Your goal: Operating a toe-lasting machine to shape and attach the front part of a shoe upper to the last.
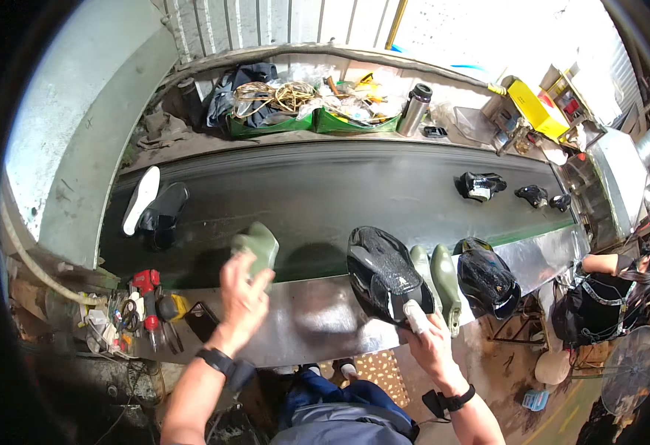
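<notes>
My left hand (246,291) is over the near edge of the belt, its fingers closed about the lower end of a green shoe last (260,246). Motion smears the last and blurs the fingertips. My right hand (432,337), with a white wrap on one digit, grips the near end of a black shoe (386,265). That shoe lies across the metal ledge, toe toward the belt. Just right of it, two green lasts (445,280) lie side by side. Beyond them rests another black shoe (489,276).
A dark conveyor belt (325,189) runs behind the metal ledge (306,315). White and black shoe pieces (143,200) lie at its left, small black shoes (482,185) at its right. Left are a red power tool (147,293) and scissors; behind, green bins (273,126) and a flask (415,110). A person (599,300) is at right.
</notes>
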A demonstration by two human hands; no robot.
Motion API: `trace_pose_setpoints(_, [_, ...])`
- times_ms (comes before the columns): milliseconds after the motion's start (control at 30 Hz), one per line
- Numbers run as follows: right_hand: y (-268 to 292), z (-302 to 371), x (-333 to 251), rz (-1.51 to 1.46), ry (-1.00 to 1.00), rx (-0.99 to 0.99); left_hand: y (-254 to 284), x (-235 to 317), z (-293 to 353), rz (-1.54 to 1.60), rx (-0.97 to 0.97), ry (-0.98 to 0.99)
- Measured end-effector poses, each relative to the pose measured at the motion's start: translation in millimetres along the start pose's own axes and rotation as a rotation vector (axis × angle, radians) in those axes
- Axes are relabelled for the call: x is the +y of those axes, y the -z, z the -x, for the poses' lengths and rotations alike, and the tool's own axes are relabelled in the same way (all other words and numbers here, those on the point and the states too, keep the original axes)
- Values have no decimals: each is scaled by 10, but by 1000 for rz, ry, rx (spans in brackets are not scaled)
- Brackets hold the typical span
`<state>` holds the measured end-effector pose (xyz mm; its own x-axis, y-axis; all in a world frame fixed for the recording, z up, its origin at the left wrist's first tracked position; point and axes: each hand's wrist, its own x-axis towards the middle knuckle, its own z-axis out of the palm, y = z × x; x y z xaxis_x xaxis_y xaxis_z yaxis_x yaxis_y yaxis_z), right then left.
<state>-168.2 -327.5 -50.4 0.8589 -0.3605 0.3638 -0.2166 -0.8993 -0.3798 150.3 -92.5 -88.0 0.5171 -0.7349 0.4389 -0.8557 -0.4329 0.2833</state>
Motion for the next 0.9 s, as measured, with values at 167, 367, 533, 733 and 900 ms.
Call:
trace_pose_setpoints(167, [37,68,92,-209,-290,-30,-289,1212,763,76,-85,-414])
trace_pose_setpoints(367, [74,50,204,-978,-791,54,-646,1775,1153,202,-349,-460])
trace_pose_setpoints(533, [516,-42,-122,-503,-510,-401,-292,1371,439,1930,-114,1057])
trace_pose_setpoints(733, [-53,667,-380,-293,302,-329,-350,539,243,1703,-449,1295])
trace_pose_setpoints(900, [278,388,-564,-604,89,-16,76,726,58,1585,-262,1285])
